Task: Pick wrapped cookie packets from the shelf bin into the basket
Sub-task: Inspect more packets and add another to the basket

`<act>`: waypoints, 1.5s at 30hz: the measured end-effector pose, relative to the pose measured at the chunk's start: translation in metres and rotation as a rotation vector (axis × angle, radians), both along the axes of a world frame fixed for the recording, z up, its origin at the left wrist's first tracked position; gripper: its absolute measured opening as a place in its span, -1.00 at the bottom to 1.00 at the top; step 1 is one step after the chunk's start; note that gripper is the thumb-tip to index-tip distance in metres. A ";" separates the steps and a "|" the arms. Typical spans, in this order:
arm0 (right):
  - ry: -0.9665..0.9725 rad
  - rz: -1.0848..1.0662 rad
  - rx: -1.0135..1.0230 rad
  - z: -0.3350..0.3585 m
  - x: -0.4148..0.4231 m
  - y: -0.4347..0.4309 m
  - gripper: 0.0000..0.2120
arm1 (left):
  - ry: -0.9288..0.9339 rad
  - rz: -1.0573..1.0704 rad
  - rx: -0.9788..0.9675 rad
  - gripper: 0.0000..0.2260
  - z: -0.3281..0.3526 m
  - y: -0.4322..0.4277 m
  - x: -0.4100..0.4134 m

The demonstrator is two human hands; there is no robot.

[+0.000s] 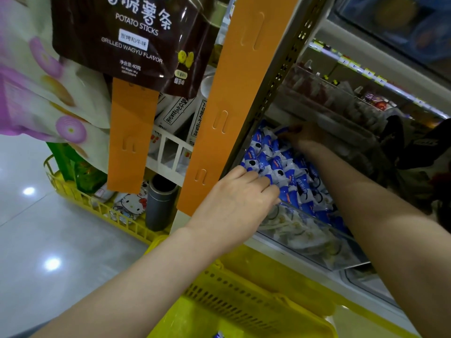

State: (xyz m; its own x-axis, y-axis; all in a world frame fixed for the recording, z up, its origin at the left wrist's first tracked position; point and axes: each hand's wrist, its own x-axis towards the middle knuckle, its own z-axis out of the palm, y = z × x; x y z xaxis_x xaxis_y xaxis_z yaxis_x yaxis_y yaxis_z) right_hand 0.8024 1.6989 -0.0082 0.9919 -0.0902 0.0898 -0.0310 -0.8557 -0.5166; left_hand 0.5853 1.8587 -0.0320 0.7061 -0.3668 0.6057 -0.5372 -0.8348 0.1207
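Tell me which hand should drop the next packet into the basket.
Probably left. The left hand touches cookie packets at the front edge of the bin, just above the yellow basket; the right hand reaches deep toward its back.

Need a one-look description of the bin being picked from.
Find the tall orange strip on the grey shelf upright. Just right of it sits a clear bin; the left hand and right hand reach into it. Unlike its neighbours, it is packed with blue-and-white packets.
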 end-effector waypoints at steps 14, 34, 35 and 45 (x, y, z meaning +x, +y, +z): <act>-0.448 0.184 0.506 0.054 -0.183 0.012 -0.83 | 0.166 -0.002 -0.452 -0.72 0.003 -0.016 -0.052; 0.196 0.249 0.859 -0.044 -0.300 -0.012 -0.87 | 0.886 0.018 -1.188 -0.85 -0.033 -0.040 -0.100; 0.172 0.265 0.809 -0.047 -0.299 -0.013 -0.84 | 0.897 0.045 -1.195 -0.82 -0.036 -0.041 -0.099; -0.198 0.419 0.226 -0.046 -0.296 -0.027 -0.96 | 1.121 -0.007 -1.345 -0.78 -0.039 -0.040 -0.091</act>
State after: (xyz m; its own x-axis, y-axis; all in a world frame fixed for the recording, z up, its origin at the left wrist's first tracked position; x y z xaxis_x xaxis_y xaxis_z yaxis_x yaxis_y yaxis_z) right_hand 0.5061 1.6718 -0.0545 0.9129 0.2723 0.3041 0.4078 -0.6399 -0.6513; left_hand 0.4940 1.8183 -0.0713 0.9598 -0.0685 -0.2724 0.2798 0.1504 0.9482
